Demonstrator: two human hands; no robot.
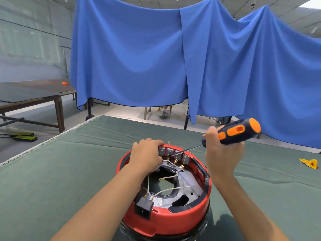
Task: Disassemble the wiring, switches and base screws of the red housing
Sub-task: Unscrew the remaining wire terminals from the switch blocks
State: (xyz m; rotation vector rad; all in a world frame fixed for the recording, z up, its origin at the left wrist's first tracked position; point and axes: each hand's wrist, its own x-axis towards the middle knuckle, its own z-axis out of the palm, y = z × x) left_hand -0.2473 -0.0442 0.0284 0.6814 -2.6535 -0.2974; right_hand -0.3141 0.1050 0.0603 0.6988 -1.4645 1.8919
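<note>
Both forearms bare, reaching forward from the lower edge of view. Left hand (146, 156) palm down, wrist slightly bent, fingers (152, 142) curled over the far rim of the housing (166, 221) in a closed grip. Right hand (224, 150) raised higher, wrist cocked upward, fist wrapped around the handle of a screwdriver (238, 132), thumb side up, shaft slanting down and left toward the left hand's fingertips.

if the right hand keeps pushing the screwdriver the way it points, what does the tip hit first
Most likely the grey switches on the far inner wall of the red housing. The right hand aims the screwdriver there, its tip seemingly already touching; depth is unclear.
</note>
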